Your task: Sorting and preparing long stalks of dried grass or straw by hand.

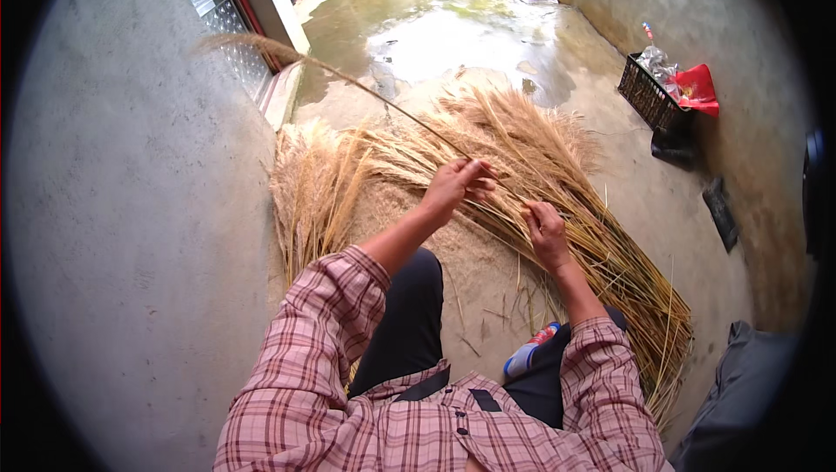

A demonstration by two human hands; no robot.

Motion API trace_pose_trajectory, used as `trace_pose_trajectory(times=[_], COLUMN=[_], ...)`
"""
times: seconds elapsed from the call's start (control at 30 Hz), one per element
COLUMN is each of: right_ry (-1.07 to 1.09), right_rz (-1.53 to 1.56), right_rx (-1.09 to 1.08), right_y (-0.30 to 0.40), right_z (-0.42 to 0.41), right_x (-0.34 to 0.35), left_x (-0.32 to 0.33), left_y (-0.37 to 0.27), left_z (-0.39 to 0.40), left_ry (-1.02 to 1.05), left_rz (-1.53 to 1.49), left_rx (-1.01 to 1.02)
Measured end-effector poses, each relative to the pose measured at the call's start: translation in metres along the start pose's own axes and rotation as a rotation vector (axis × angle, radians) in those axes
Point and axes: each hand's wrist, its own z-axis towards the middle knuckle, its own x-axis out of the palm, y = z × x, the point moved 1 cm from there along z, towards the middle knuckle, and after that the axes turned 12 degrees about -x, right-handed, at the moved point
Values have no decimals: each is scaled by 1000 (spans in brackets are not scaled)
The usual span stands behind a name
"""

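A single dried reed stalk [385,101] slants across the view, its feathery plume toward the upper left. Around its middle, my left hand [457,186] holds it between thumb and fingers. My right hand [547,230] pinches the same stalk near its lower end. Beneath and beyond both hands, a large heap of plumed reed stalks [575,211] lies on the floor, plumes pointing away and cut ends to the lower right. Left of my knee is a smaller bundle of plumes [313,191], close to the wall.
A black plastic crate [650,92] with a red bag [697,90] stands by the right wall, near black rubber boots [673,145]. Grey cloth [738,393] lies at lower right. Loose stalk bits litter the concrete floor [483,302]. Farther off, the floor looks wet.
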Motion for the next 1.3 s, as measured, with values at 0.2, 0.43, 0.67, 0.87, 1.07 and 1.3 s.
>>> trace_pose_trajectory(times=[0.2, 0.43, 0.67, 0.87, 1.07, 1.3], right_ry=[127, 73, 291, 473, 651, 777], right_rz=[-408, -541, -257, -245, -199, -150], right_rx=[134, 90, 110, 217, 309, 353], right_y=[-12, -19, -29, -35, -29, -34], right_z=[-4, -6, -16, -30, -34, -38], right_x=[-31, -36, -4, -4, -6, -2], left_x=[-71, -217, -340, -306, -372, -324], left_y=[-102, -290, -406, -348, -355, -456], left_z=[-10, -99, -208, -213, -268, -275], left_ry=[-598, -905, -935, -1749, -1859, -1352], left_rz=[65, -355, 70, 948, 374, 420], left_rx=[590, 1121, 1187, 1099, 953, 1059])
